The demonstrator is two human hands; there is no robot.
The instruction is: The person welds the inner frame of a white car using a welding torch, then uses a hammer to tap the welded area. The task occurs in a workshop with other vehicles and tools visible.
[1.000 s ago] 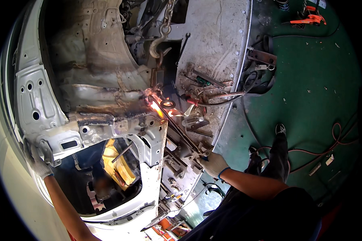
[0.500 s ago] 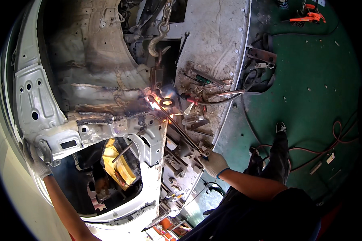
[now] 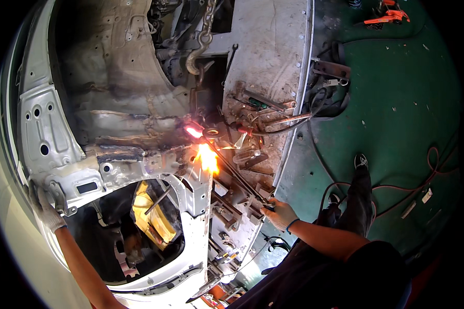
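Note:
My left hand (image 3: 45, 208), in a pale work glove, lies along the edge of a bare car body shell (image 3: 67, 177), its fingers stretched out. Also gloved, my right hand (image 3: 280, 213) is closed round the near end of a long, thin metal gas torch (image 3: 239, 177). The torch slants up and left to the corner of the shell. Bright yellow flame (image 3: 208, 157) and sparks spread below its tip, hiding the metal behind them. Just above, a spot of metal (image 3: 193, 132) glows pinkish red. Beside the torch is a dark ring (image 3: 211, 133).
A heavy chain hook (image 3: 195, 61) hangs above the shell's corner. Loose tools and clamps lie on the grey metal platform (image 3: 263, 46) to the right. Hoses (image 3: 404, 188) run across the green floor. Yellow material (image 3: 152, 213) shows through the body opening.
The flame is larger and brighter and spreads lower down. My right hand has shifted slightly right and down with the torch. The left hand stays on the shell.

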